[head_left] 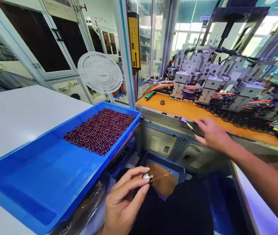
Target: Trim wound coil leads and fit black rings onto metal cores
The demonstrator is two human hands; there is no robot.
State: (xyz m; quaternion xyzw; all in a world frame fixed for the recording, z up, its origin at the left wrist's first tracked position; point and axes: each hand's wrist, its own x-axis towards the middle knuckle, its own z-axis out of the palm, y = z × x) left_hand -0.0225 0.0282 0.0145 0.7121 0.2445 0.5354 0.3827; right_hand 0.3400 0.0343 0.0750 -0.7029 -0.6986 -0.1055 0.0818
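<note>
My left hand (pixel 129 192) is closed in a pinch on a small wire-wound part (pixel 146 176) with a silvery side and thin copper wires sticking out to the right. It is held above my lap, to the right of the blue tray (pixel 38 176). Over the front edge of the orange-topped bench, my right hand (pixel 211 133) is wrapped round a pair of pliers (pixel 192 126) with yellow-green and dark handles. The jaws point left, and I cannot tell if they are apart. The two hands are well separated.
Many small dark, red-flecked parts (pixel 102 130) fill the tray's far end. A machine with grey blocks (pixel 212 85) stands on the orange bench top (pixel 151 105), beside a small round part (pixel 162 102). A white fan (pixel 101 71) is behind the tray. Below sits a blue bin (pixel 181 173).
</note>
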